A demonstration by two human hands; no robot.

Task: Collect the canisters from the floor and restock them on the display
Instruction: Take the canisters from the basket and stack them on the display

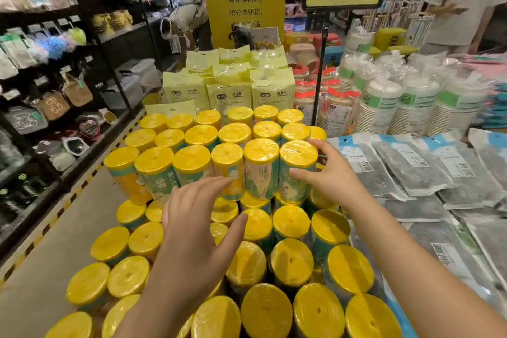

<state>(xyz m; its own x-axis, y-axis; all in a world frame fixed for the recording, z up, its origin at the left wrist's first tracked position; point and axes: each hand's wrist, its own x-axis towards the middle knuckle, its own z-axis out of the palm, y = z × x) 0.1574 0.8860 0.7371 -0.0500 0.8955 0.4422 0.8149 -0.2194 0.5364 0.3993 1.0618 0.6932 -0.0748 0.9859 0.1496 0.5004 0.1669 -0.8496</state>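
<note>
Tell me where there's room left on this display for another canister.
Free: the lower-tier lids in front of the upper front row, beneath your left hand. Crowded: the back rows stand lid to lid, gray packets cover the right side, and your right hand grips the end canister.

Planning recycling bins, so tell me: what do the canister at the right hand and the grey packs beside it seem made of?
The canister: yellow lid looks plastic, printed body possibly card, all under glossy, wrinkled shrink film. The grey packs: clear glossy plastic bags, judging by glare; contents unclear.
</note>
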